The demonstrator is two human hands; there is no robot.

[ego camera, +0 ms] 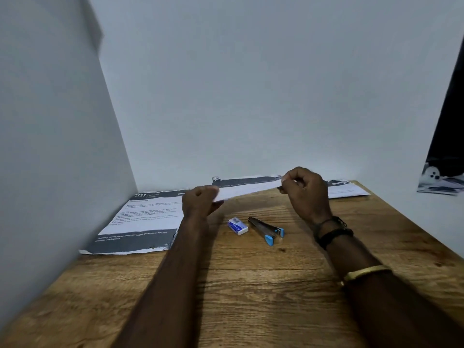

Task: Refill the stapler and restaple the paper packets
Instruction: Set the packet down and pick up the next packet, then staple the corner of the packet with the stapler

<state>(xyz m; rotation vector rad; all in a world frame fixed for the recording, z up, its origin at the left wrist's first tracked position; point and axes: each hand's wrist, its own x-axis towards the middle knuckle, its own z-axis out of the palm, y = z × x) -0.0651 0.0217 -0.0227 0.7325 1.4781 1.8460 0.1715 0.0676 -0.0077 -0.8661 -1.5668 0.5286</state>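
Both of my hands hold one paper packet (248, 189) lifted above the wooden table (251, 272), seen nearly edge-on. My left hand (200, 200) grips its left end and my right hand (305, 190) pinches its right end. Below the packet, on the table, lie a small blue and white staple box (237, 225) and a metal stapler (266, 228) with blue plastic ends, its top swung open. Another printed packet (140, 219) lies flat at the left, and a third (347, 189) lies at the back right, partly hidden by my right hand.
White walls close in on the left and at the back. Something dark with a printed picture (442, 177) stands at the right edge. Bare wood fills the near half of the table between my forearms.
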